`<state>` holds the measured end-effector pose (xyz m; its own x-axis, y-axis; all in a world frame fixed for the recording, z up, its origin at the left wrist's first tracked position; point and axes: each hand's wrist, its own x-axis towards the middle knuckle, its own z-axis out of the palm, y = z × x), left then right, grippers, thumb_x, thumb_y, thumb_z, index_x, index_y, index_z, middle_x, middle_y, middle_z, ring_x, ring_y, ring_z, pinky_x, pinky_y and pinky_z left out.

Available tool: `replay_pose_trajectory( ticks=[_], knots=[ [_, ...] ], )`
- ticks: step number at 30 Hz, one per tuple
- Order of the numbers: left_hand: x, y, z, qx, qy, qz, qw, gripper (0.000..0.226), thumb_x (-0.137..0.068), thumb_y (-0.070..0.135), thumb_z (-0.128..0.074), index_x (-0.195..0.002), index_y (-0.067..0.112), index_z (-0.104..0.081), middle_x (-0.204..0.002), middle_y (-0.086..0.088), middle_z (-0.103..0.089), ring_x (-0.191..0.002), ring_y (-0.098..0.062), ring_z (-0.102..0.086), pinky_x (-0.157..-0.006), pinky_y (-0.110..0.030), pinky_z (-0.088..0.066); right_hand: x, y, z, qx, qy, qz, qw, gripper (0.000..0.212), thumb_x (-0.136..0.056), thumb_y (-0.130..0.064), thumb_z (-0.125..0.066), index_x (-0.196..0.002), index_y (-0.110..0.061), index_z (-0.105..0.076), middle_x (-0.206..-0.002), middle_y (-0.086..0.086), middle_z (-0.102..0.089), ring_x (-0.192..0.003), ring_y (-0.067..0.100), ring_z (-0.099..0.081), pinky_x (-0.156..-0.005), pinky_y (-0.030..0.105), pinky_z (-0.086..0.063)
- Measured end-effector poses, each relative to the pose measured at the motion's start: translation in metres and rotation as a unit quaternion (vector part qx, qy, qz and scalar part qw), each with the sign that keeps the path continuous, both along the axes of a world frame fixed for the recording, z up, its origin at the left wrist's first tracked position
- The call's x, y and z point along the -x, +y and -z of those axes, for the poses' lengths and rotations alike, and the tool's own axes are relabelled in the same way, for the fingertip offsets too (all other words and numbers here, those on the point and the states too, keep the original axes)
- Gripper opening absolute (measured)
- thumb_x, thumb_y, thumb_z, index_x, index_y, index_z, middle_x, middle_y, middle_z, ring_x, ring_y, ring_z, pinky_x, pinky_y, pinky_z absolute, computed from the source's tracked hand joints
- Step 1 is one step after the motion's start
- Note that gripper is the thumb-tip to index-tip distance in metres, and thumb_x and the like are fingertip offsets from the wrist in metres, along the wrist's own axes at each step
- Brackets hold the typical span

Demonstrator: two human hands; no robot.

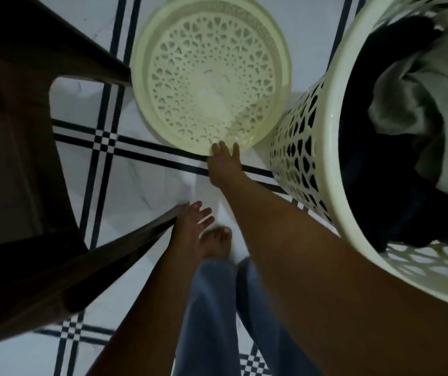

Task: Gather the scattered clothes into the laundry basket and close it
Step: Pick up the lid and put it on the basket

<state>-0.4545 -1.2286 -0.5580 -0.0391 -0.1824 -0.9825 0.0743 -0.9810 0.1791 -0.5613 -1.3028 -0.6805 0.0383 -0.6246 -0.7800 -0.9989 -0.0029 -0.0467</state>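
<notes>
The round cream lattice lid lies flat on the tiled floor. My right hand stretches down to its near rim, fingertips resting on the edge, fingers apart. The tall cream laundry basket stands to the right of the lid, uncovered. Inside it sit a grey garment and dark clothes. My left hand hangs lower with spread fingers and nothing in it, right beside the tip of a dark chair leg.
A dark brown chair fills the left side, one leg slanting toward my left hand. My bare foot and blue trouser legs are below. The floor is white tile with black checkered lines.
</notes>
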Motion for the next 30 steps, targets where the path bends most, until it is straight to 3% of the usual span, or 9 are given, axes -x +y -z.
replay_pose_trajectory(
  ticks=[2, 5, 9, 15, 18, 21, 25, 28, 30],
  knots=[
    [0.003, 0.002, -0.014, 0.003, -0.014, -0.016, 1.0, 0.067, -0.073, 0.037, -0.064, -0.133, 0.015, -0.044, -0.134, 0.0, -0.05, -0.133, -0.022, -0.044, -0.103, -0.036, -0.038, 0.002, 0.002, -0.012, 0.118, -0.091, 0.064, 0.987, 0.043, -0.078, -0.002, -0.066, -0.121, -0.009, -0.065, -0.145, 0.021, -0.043, -0.133, 0.035, -0.042, -0.116, 0.058, -0.018],
    [0.013, -0.001, -0.044, -0.012, -0.027, -0.037, 0.999, 0.045, -0.103, 0.029, -0.035, -0.143, 0.011, -0.037, -0.145, -0.003, -0.045, -0.138, -0.025, -0.039, -0.109, -0.036, -0.035, 0.009, -0.01, -0.06, 0.308, -0.215, 0.174, 0.91, 0.035, -0.059, 0.013, -0.06, -0.082, -0.006, -0.078, -0.086, 0.022, -0.07, -0.072, 0.036, -0.068, -0.071, 0.042, -0.058],
    [0.021, -0.005, -0.102, 0.019, -0.027, -0.006, 0.999, 0.044, -0.104, 0.024, -0.032, -0.145, 0.009, -0.034, -0.149, -0.01, -0.042, -0.136, -0.026, -0.04, -0.113, -0.04, -0.032, 0.01, -0.025, -0.175, 0.394, -0.341, 0.404, 0.752, 0.066, -0.069, 0.018, -0.038, -0.123, -0.007, -0.066, -0.106, 0.015, -0.063, -0.099, 0.027, -0.062, -0.09, 0.026, -0.05],
    [0.032, -0.045, -0.197, 0.058, -0.04, -0.037, 0.997, 0.05, -0.097, 0.054, -0.036, -0.13, 0.021, -0.053, -0.142, -0.005, -0.05, -0.13, -0.026, -0.048, -0.112, -0.047, -0.034, 0.029, -0.02, -0.374, 0.409, -0.399, 0.622, 0.535, 0.054, -0.085, 0.011, -0.034, -0.125, -0.008, -0.065, -0.116, 0.014, -0.064, -0.11, 0.017, -0.061, -0.099, 0.007, -0.041],
    [0.052, -0.066, -0.239, 0.075, -0.086, -0.011, 0.993, 0.052, -0.095, 0.059, -0.037, -0.123, 0.019, -0.055, -0.133, -0.006, -0.051, -0.124, -0.024, -0.048, -0.104, -0.042, -0.038, 0.068, 0.018, -0.446, 0.474, -0.401, 0.641, 0.452, 0.045, -0.095, 0.01, -0.038, -0.129, -0.012, -0.057, -0.131, 0.004, -0.058, -0.124, 0.009, -0.053, -0.107, 0.023, -0.04],
    [0.076, -0.075, -0.27, 0.102, -0.09, 0.019, 0.99, 0.05, -0.09, 0.066, -0.039, -0.112, 0.024, -0.055, -0.115, -0.001, -0.06, -0.103, -0.016, -0.059, -0.091, -0.038, -0.047, 0.125, 0.074, -0.475, 0.468, -0.433, 0.677, 0.368, 0.064, -0.096, 0.012, -0.04, -0.146, -0.027, -0.038, -0.152, -0.01, -0.039, -0.141, 0.012, -0.037, -0.115, 0.041, -0.035],
    [0.112, -0.066, -0.268, 0.095, -0.006, 0.073, 0.993, 0.051, -0.088, 0.069, -0.039, -0.116, 0.032, -0.06, -0.076, 0.006, -0.075, -0.057, -0.013, -0.067, -0.065, -0.027, -0.055, 0.2, 0.153, -0.452, 0.431, -0.393, 0.779, 0.23, 0.061, -0.095, 0.004, -0.046, -0.142, -0.035, -0.043, -0.144, -0.01, -0.051, -0.131, 0.013, -0.051, -0.099, 0.029, -0.051],
    [0.135, -0.048, -0.245, 0.073, -0.001, 0.157, 0.985, 0.068, -0.08, 0.072, -0.049, -0.133, 0.03, -0.053, -0.102, 0.003, -0.071, -0.086, -0.018, -0.068, -0.069, -0.032, -0.054, 0.231, 0.204, -0.411, 0.403, -0.342, 0.827, 0.189, 0.046, -0.098, -0.004, -0.048, -0.132, -0.035, -0.053, -0.135, -0.007, -0.058, -0.128, 0.02, -0.055, -0.098, 0.035, -0.052],
    [0.142, -0.042, -0.234, 0.081, -0.018, 0.185, 0.979, 0.079, -0.068, 0.081, -0.056, -0.132, 0.035, -0.052, -0.124, 0.006, -0.061, -0.112, -0.019, -0.059, -0.081, -0.036, -0.052, 0.239, 0.226, -0.383, 0.387, -0.313, 0.837, 0.225, 0.042, -0.1, -0.014, -0.049, -0.136, -0.035, -0.051, -0.14, -0.003, -0.055, -0.129, 0.02, -0.053, -0.104, 0.043, -0.048]
  ],
)
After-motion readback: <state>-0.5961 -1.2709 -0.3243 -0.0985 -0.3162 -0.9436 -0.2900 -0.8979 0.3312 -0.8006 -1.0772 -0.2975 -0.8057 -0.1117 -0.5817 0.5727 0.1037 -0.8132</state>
